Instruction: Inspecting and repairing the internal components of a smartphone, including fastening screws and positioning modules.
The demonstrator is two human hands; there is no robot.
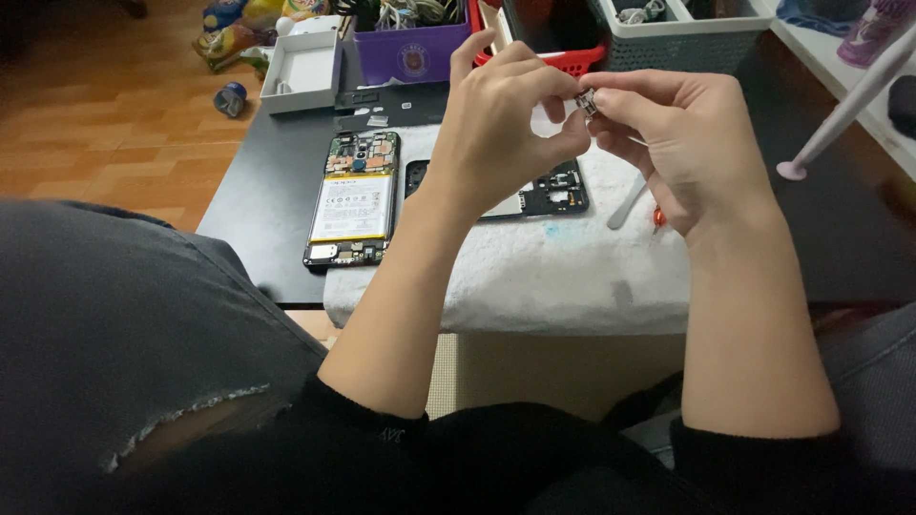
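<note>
Our left hand [506, 114] and right hand [668, 133] up over the bench [258, 191], both grips pinching one tiny metal part [586, 101] between fingertips, opened phone [353, 200] lying below left of them on a white towel [553, 267]

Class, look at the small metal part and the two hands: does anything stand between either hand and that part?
Nothing visible does. The left hand and right hand both pinch the small metal part directly with their fingertips, above the white cloth.
</note>
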